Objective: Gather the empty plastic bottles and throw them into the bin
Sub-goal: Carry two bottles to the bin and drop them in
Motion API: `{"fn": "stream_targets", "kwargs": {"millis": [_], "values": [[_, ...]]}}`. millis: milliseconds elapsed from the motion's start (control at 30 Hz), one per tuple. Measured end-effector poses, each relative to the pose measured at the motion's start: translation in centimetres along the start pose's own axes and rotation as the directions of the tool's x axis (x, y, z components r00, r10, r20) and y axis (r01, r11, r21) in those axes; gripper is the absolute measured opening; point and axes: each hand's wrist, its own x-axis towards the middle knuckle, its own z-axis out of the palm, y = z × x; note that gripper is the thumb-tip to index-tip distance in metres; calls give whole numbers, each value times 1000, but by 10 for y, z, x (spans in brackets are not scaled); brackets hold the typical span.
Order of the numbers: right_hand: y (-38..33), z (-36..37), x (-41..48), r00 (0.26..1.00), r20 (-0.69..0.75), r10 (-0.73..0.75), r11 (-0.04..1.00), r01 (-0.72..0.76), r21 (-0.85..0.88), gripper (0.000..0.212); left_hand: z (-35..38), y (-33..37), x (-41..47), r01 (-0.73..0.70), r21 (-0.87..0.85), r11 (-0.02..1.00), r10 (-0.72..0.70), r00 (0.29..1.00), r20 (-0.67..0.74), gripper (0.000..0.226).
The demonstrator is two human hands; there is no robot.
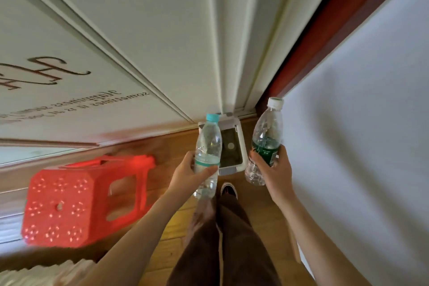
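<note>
My left hand (pixel 193 173) grips a clear empty bottle with a light blue cap and pale blue label (pixel 208 146), held upright just left of the bin. My right hand (pixel 275 167) holds a clear bottle with a white cap and dark green label (pixel 267 137), tilted slightly, just right of the bin. The white bin (pixel 240 146) stands on the wooden floor in the corner between the two bottles, its lid up and its dark inside showing. Both bottles are above floor level, near the bin's opening.
A red plastic stool (pixel 76 202) stands on the floor to the left. White sliding doors with lettering (pixel 139 42) rise behind the bin, and a white wall (pixel 359 123) runs along the right. My legs and one shoe (pixel 228 189) are below the bin.
</note>
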Motion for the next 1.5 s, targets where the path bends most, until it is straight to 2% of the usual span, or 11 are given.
{"fn": "stream_targets", "kwargs": {"millis": [67, 233, 433, 600, 800, 1033, 1167, 1267, 1333, 1433, 1500], "values": [[37, 9, 30, 1000, -27, 7, 1000, -6, 20, 72, 23, -22, 47, 0, 12, 1000, -1, 999, 41, 47], [123, 27, 88, 1000, -16, 7, 998, -7, 56, 45, 81, -88, 153, -9, 40, 999, 5, 995, 99, 48], [197, 31, 116, 999, -19, -39, 992, 41, 121, 64, 131, -143, 244, -134, 119, 984, 108, 973, 205, 65], [222, 22, 122, 997, -73, -39, 989, 49, 140, 61, 152, -167, 274, -171, 172, 970, 133, 968, 213, 69], [235, 22, 128, 997, -77, -23, 990, 33, 135, 61, 167, -191, 291, -84, 172, 981, 53, 983, 177, 75], [238, 27, 127, 998, -62, -24, 992, 31, 119, 63, 165, -198, 294, -76, 250, 965, 30, 983, 183, 81], [228, 39, 122, 999, -43, -21, 992, 26, 120, 68, 144, -192, 271, -211, 259, 943, 187, 976, 113, 64], [216, 55, 120, 1000, -15, -22, 993, 23, 114, 68, 118, -187, 250, -380, 336, 862, 389, 920, 44, 44], [210, 68, 121, 1000, 10, -20, 995, 19, 95, 64, 98, -189, 245, -437, 437, 786, 496, 868, -23, 37], [208, 92, 130, 996, 81, -29, 999, 27, 24, 65, 79, -195, 252, -402, 573, 714, 554, 825, -112, 36], [213, 108, 140, 992, 117, -38, 998, 44, -45, 68, 72, -202, 262, -358, 593, 721, 538, 828, -156, 38]]}}
